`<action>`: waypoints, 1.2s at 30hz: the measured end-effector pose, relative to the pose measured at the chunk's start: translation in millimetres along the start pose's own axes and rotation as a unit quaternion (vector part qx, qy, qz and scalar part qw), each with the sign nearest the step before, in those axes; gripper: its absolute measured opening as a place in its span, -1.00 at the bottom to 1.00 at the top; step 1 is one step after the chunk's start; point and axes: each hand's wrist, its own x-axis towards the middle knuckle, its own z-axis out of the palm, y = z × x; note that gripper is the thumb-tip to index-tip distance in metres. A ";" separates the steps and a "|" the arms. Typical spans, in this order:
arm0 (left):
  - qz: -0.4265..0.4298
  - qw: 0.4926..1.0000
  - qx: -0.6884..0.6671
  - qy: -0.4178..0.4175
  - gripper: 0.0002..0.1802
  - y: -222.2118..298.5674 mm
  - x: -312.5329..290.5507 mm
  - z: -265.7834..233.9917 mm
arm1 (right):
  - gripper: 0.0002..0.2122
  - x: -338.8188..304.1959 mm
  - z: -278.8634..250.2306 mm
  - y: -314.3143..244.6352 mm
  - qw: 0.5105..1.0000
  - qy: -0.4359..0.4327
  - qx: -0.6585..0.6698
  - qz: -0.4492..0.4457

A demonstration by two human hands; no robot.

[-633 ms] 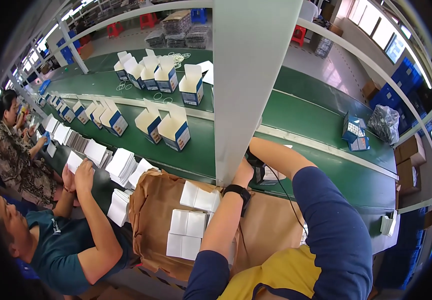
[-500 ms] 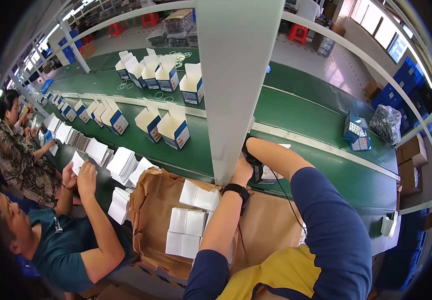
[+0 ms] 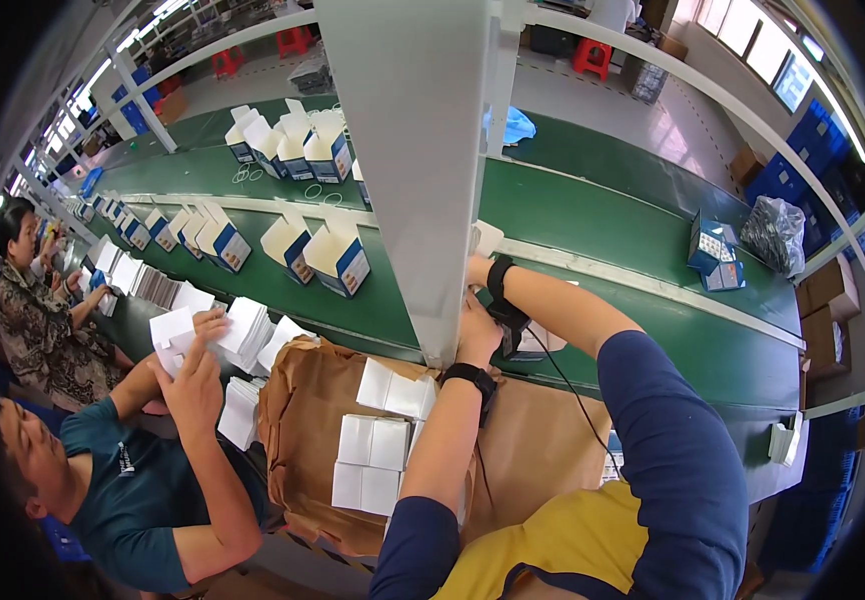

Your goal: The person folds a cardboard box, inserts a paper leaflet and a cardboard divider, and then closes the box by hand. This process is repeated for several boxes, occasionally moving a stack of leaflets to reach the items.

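The pillar (image 3: 408,150) sits farther left in view than a moment ago, baring more of both hands — and a pale flap (image 3: 488,238) now shows just above the right hand (image 3: 479,271), so the handling seems centred there, beside the pillar. The left hand (image 3: 478,330) bends toward the same spot; fingertips are largely hidden — I cannot tell whether either hand grasps anything. The box (image 3: 553,342) near the wrists is partly covered

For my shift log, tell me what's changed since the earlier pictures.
The post shifted left in view, uncovering more of the left hand and right hand. The co-worker's hands moved right with a white piece. White stacks on brown paper stayed put.
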 end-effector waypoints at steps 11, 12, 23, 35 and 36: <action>0.111 0.984 -0.011 0.141 -0.15 -10.5 0.8 5.3 | -0.65 -208.5 -188.6 -82.3 0.977 0.101 0.186 -0.028; 0.128 0.985 -0.059 0.099 -0.17 2.9 -9.0 -17.5 | -0.65 -251.6 -207.4 -76.4 0.967 0.119 0.223 -0.017; 0.033 0.663 -0.672 -0.329 -0.71 119.6 -228.8 -57.4 | -0.69 -735.9 -204.5 -3.0 0.738 0.418 0.317 0.424; -0.097 0.764 -0.557 -0.310 -0.45 194.6 -371.2 162.2 | -0.19 -757.4 22.2 29.3 0.840 0.160 0.361 0.373; -0.105 0.765 -0.563 -0.293 -0.45 204.8 -381.8 168.5 | -0.20 -765.5 23.7 37.0 0.855 0.151 0.367 0.334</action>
